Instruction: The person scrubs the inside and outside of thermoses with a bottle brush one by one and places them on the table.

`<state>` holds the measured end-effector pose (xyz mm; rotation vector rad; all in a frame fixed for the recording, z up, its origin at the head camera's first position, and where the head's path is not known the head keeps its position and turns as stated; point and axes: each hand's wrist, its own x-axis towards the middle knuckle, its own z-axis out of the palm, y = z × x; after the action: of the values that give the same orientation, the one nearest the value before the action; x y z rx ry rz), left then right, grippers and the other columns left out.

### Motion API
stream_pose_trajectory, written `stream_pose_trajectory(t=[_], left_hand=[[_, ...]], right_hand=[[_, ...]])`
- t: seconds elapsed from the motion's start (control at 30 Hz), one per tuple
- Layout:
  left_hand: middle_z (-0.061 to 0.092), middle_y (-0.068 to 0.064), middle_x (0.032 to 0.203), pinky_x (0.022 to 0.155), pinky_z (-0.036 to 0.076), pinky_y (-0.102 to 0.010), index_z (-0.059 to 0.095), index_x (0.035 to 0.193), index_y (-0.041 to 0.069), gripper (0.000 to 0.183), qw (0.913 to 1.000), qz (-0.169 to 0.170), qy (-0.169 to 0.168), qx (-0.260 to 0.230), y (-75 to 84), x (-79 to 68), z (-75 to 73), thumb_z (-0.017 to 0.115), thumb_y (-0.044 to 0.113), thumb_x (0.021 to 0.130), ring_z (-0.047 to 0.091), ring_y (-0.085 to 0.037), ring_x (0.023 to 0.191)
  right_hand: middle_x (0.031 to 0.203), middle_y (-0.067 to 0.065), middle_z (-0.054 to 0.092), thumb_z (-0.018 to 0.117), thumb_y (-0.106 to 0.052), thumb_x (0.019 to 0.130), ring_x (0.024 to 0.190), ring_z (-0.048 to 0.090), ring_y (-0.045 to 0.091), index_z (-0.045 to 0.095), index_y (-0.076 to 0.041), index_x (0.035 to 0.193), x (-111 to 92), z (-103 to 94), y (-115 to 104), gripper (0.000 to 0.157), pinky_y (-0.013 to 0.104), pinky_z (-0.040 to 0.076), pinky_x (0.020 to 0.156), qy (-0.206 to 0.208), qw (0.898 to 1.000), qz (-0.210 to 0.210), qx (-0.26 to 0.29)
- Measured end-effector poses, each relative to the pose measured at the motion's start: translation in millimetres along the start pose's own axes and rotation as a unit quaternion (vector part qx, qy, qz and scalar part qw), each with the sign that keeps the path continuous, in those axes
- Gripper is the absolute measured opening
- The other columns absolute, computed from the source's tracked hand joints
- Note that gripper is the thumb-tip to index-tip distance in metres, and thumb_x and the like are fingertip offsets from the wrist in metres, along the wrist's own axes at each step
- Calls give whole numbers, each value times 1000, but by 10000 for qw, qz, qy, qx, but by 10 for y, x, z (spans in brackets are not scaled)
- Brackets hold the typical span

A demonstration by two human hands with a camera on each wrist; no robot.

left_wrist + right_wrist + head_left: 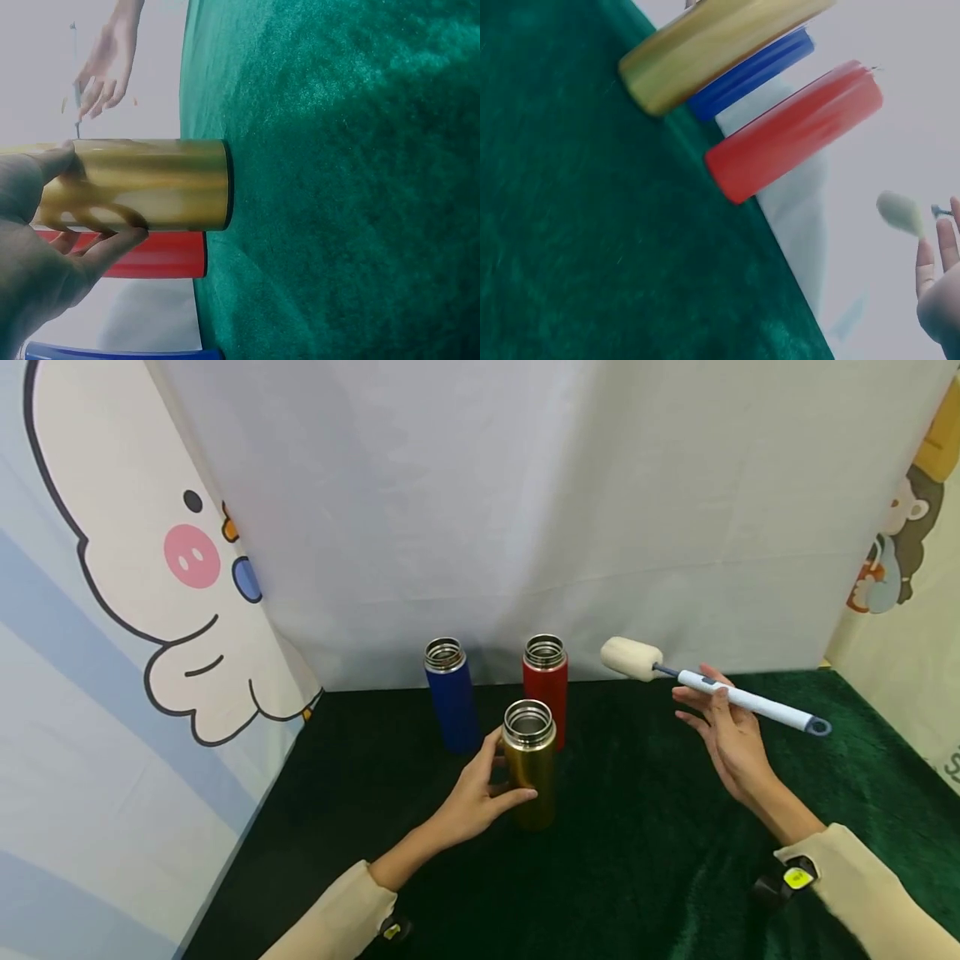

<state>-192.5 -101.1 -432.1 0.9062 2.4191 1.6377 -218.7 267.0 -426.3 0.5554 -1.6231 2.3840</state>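
Observation:
My left hand (474,795) grips a gold bottle (534,781) by its side, thumb in front and fingers reaching behind. The bottle is upright and lidless, its steel mouth facing up. In the left wrist view, the thumb and fingers curl round the gold body (172,184). At the right, my right hand (726,735) pinches the white handle of a bottle brush (738,695) between thumb and fingers. The brush is held in the air, its cream sponge head (632,658) pointing left and slightly up. The right wrist view catches this head (900,212) and only part of the hand.
Behind the gold bottle stand a blue bottle (452,706) and a red bottle (547,681), both lidless. A dark green cloth (637,860) covers the table. A pale sheet (465,485) hangs at the back, with cartoon-printed sheets (112,793) at the sides.

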Motion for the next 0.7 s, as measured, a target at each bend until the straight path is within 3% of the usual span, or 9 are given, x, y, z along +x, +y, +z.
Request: stream_pose_trajectory(t=[0.1,0.17,0.23,0.3,0.4,0.5,0.6,0.7], left_hand=[[46,-17,148,98,58,-48,18,160,19,86,9999,-2,23,103,5,0,-1,73,12,95,52,-40,135],[46,-17,149,98,58,-48,18,160,19,86,9999,-21,30,158,8,2,-3,73,13,95,52,-40,135],[46,-17,149,99,58,-47,17,160,19,86,9998,-61,6,163,9,3,-3,73,14,95,52,-41,136],[46,-16,149,99,58,-47,17,161,20,87,9998,-96,-15,159,10,5,-1,73,15,95,52,-40,136],[45,-15,149,100,57,-47,15,161,21,87,9998,-130,-64,158,6,15,-2,73,16,95,52,-39,137],[44,-15,149,106,53,-49,14,160,19,88,9997,-89,-125,194,-4,27,-10,73,16,95,51,-36,138],[44,-16,148,111,48,-52,12,160,16,90,9996,5,-200,220,-15,46,-26,74,16,94,50,-35,138],[43,-19,149,113,46,-54,10,159,14,93,9995,50,-236,214,-25,68,-49,75,15,93,50,-36,137]], right_hand=[[126,-6,66,37,-39,106,119,59,8,46,-19,150,3,-8,-93,49,22,52,95,30,9965,479,691],[128,-3,63,38,-42,104,119,57,11,51,-19,146,10,-8,-145,49,25,52,96,-24,9882,720,1354],[130,2,62,40,-39,105,120,58,16,54,-14,142,20,0,-191,47,27,53,99,-141,9720,914,2158],[131,8,62,41,-32,107,122,61,20,56,-8,139,30,19,-237,43,30,53,105,-267,9492,1084,2943],[132,15,62,39,-19,110,125,63,27,56,1,134,55,86,-321,35,36,51,110,-339,9213,1263,3662],[130,15,61,38,-11,110,125,64,28,56,3,129,96,192,-416,29,39,49,111,-320,9228,1334,3599],[125,12,60,38,-5,109,122,66,26,55,-1,124,155,318,-509,23,39,51,109,-322,9384,1310,3181],[125,12,59,39,-2,108,120,67,25,45,-7,127,221,445,-599,20,39,54,105,-332,9512,1197,2823]])
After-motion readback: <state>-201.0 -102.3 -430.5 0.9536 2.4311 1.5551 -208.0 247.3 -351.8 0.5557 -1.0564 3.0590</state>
